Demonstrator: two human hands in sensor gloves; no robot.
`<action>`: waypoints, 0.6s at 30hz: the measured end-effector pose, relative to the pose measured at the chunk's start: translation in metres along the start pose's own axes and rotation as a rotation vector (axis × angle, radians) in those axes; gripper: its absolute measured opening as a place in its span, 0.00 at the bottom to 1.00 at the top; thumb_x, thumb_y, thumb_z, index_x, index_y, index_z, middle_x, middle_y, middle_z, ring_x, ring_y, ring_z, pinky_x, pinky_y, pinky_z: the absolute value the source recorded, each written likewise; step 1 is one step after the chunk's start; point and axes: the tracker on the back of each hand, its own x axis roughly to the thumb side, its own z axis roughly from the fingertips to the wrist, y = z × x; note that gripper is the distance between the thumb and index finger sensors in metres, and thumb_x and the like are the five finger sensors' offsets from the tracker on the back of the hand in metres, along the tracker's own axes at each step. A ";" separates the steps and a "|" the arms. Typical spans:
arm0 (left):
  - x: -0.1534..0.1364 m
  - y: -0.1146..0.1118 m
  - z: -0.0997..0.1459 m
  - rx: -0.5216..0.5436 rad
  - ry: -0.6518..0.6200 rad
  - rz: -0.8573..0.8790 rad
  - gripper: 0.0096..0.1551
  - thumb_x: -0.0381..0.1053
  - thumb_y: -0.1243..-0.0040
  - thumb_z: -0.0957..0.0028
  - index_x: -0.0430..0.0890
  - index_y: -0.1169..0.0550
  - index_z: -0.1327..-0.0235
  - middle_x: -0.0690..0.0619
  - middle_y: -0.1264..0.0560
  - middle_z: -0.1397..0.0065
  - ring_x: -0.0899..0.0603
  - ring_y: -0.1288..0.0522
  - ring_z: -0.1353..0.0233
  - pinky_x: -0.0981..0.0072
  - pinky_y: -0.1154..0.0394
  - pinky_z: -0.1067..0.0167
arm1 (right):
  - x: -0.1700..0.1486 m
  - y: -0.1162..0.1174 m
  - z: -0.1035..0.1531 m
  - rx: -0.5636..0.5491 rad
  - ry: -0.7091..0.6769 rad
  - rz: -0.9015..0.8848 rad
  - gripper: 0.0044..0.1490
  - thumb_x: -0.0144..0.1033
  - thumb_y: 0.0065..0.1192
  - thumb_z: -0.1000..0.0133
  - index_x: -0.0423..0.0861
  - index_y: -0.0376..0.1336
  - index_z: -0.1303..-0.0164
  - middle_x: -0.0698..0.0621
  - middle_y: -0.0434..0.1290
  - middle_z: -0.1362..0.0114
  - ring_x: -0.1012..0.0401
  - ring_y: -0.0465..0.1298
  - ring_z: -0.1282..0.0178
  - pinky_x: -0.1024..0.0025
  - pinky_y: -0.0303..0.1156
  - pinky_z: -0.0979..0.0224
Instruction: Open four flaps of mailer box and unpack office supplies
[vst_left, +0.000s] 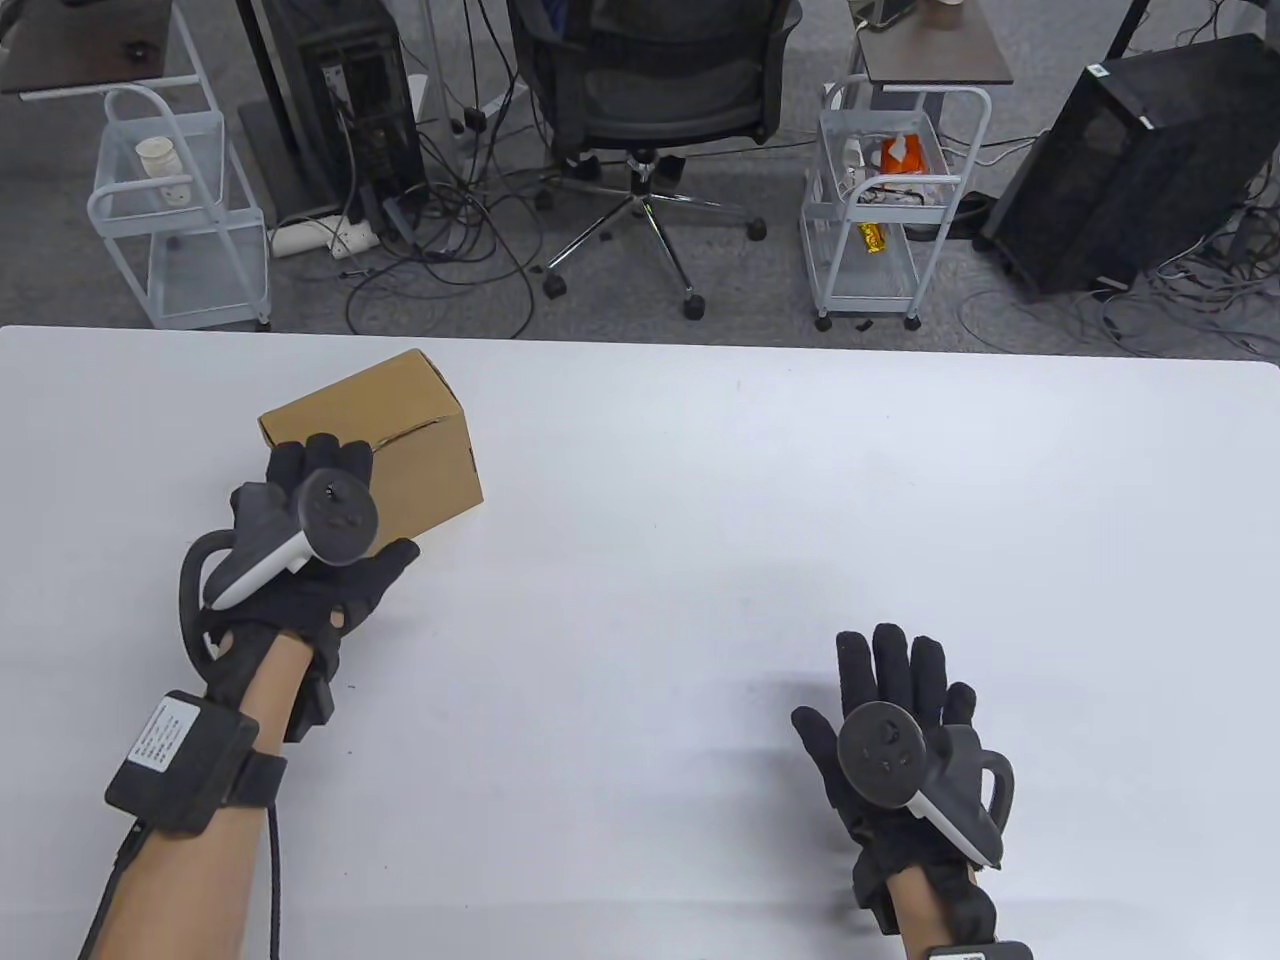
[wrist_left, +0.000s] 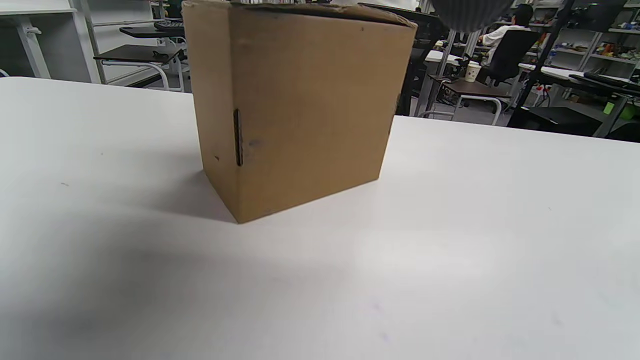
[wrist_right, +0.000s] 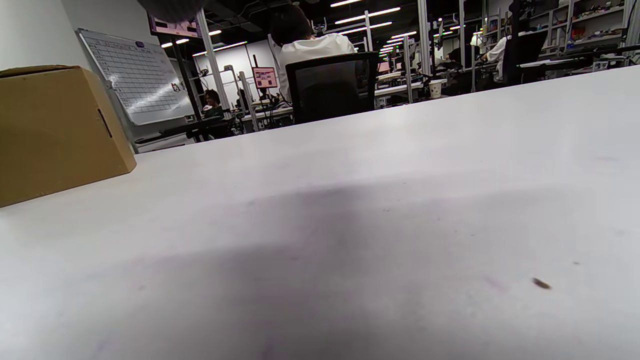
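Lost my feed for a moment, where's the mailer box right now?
In the table view the mailer box stands closed on the table's left half near the far edge, just beyond the left hand; the right hand is far off, near right.

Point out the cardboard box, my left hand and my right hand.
cardboard box (wrist_left: 305, 115), left wrist view, broad side face.
left hand (vst_left: 310, 570), table view, glove back.
right hand (vst_left: 900, 740), table view, glove back.

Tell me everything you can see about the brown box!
The box is plain brown cardboard, with its top flaps closed. It stands upright on the white table, on the left side. One side has a small dark slot. The left hand reaches over its near edge; whether it touches is unclear.
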 end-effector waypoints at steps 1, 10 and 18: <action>-0.002 0.004 -0.006 0.003 0.007 0.004 0.58 0.70 0.54 0.38 0.51 0.74 0.22 0.47 0.77 0.13 0.35 0.77 0.13 0.29 0.69 0.23 | -0.001 0.000 0.000 -0.001 0.003 0.000 0.51 0.58 0.39 0.36 0.40 0.35 0.12 0.33 0.34 0.08 0.29 0.31 0.17 0.22 0.35 0.25; -0.026 0.028 -0.058 -0.028 0.025 0.075 0.60 0.71 0.51 0.40 0.53 0.74 0.22 0.47 0.78 0.12 0.36 0.79 0.13 0.29 0.70 0.22 | -0.008 -0.001 -0.001 -0.007 0.055 0.009 0.50 0.58 0.39 0.36 0.40 0.35 0.12 0.32 0.35 0.08 0.29 0.31 0.17 0.22 0.35 0.25; -0.049 0.021 -0.095 -0.185 0.009 0.197 0.66 0.74 0.46 0.44 0.53 0.74 0.22 0.45 0.79 0.12 0.35 0.79 0.13 0.28 0.71 0.22 | -0.012 -0.001 -0.002 -0.009 0.089 0.004 0.50 0.57 0.39 0.36 0.40 0.36 0.12 0.32 0.35 0.08 0.29 0.32 0.17 0.22 0.35 0.25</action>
